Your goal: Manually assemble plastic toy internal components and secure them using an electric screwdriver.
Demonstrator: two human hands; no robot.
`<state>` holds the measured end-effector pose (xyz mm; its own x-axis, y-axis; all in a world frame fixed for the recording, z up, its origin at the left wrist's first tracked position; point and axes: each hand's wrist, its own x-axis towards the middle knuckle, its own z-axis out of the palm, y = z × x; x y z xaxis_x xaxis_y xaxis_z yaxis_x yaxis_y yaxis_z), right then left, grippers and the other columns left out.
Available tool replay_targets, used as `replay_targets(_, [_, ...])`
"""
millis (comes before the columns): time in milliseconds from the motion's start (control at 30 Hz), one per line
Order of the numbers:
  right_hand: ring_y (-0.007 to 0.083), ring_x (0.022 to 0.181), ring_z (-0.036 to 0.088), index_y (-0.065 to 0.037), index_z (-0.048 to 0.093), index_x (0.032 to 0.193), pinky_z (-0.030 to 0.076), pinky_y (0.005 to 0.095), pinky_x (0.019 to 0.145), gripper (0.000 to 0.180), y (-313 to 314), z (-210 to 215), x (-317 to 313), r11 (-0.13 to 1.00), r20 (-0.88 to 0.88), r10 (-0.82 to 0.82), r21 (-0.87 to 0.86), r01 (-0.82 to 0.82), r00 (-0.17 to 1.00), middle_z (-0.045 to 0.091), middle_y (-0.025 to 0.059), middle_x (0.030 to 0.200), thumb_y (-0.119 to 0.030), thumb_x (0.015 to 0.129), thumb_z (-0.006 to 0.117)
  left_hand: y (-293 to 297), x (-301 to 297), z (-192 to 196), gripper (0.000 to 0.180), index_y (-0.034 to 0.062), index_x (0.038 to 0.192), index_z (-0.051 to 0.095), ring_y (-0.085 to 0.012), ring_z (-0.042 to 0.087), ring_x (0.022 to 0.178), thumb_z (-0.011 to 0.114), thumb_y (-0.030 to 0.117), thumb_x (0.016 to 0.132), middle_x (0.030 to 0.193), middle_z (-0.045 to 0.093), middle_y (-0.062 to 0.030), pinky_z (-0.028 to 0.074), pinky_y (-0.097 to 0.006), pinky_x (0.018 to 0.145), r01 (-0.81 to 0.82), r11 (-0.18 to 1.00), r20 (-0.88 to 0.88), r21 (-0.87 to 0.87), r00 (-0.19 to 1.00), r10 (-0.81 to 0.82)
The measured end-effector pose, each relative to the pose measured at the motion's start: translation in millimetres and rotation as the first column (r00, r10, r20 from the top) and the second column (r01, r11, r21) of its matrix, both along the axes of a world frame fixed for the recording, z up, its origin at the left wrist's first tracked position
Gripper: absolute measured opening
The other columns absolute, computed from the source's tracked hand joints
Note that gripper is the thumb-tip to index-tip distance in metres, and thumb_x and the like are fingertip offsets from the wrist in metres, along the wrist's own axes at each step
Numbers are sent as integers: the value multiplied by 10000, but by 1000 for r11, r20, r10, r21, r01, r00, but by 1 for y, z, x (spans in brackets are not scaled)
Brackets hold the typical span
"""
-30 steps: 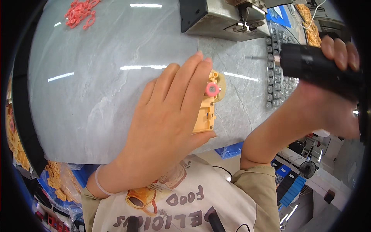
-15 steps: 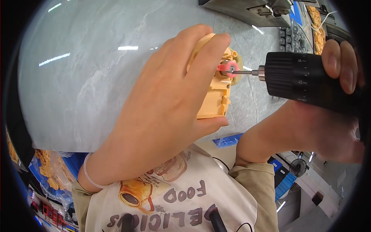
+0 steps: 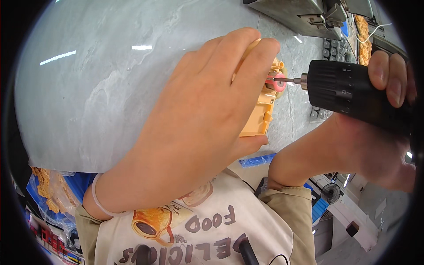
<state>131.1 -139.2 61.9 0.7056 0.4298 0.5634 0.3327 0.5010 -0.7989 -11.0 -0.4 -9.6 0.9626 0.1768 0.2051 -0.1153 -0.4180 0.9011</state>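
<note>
Left hand (image 3: 207,110) is clamped palm-down over the orange plastic part (image 3: 260,112), pinning it on the grey table (image 3: 97,88) and hiding most of it. Right hand (image 3: 388,110) grips the black power screwdriver (image 3: 353,95), its bit level against the part's pink piece (image 3: 277,82). Grey machine (image 3: 296,13) sits beyond.

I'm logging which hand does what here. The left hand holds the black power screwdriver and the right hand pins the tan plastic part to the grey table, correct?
Not quite: the hands are swapped. In the head view the right hand holds the black power screwdriver, while the left hand pins the tan plastic part to the grey table.
</note>
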Motion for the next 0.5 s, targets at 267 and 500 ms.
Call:
replay_targets(267, [206, 699, 510, -22, 556, 916, 412, 361, 675, 830, 2, 4, -6, 998, 17, 67, 9, -67, 998, 525, 83, 793, -819, 687, 545, -1, -1, -1, 945, 115, 1383, 467, -345, 501, 1205, 874, 109, 531, 1371, 472, -124, 429, -412, 1003, 1, 1000, -12, -19, 1000, -1])
replay_targets(500, [200, 700, 509, -26, 558, 921, 409, 357, 674, 822, 11, 2, -19, 994, 42, 108, -30, -107, 993, 526, 76, 795, -813, 685, 562, -2, -1, 0, 922, 91, 1379, 457, -360, 494, 1212, 860, 76, 550, 1370, 459, -154, 435, -428, 999, -23, 997, 55, 75, 998, 19])
